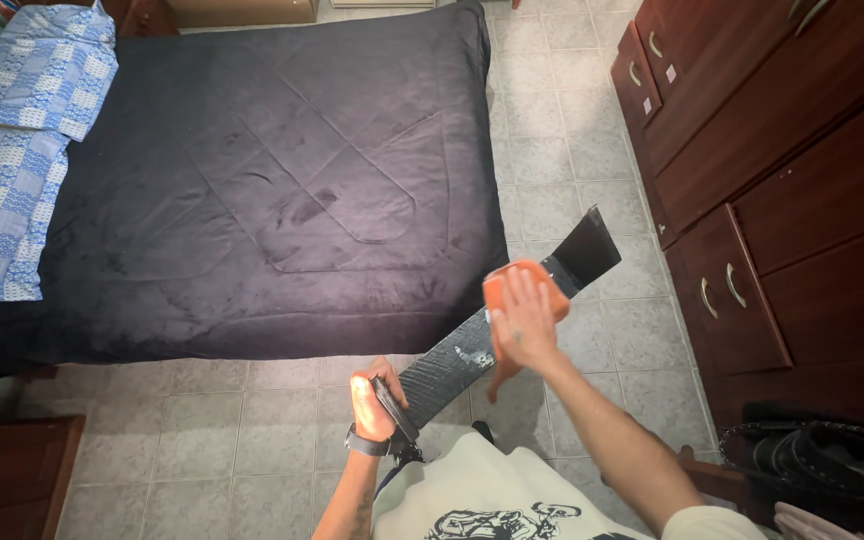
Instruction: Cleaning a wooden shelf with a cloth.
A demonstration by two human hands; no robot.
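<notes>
Left hand (pixel 372 405) grip tight around machete (pixel 512 325) handle — right hand (pixel 522 318) flat on orange cloth (pixel 524 285) mid-blade

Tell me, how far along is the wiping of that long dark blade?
Under way, by the look of it. The left hand holds the handle while the right hand presses an orange cloth on the blade, past its middle. The wide tip lies beyond the cloth, uncovered. A pale smudge shows nearer the handle, so that stretch may need more.

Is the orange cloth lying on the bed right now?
No, the orange cloth is pressed under the right hand against the long dark blade, above the tiled floor.
</notes>
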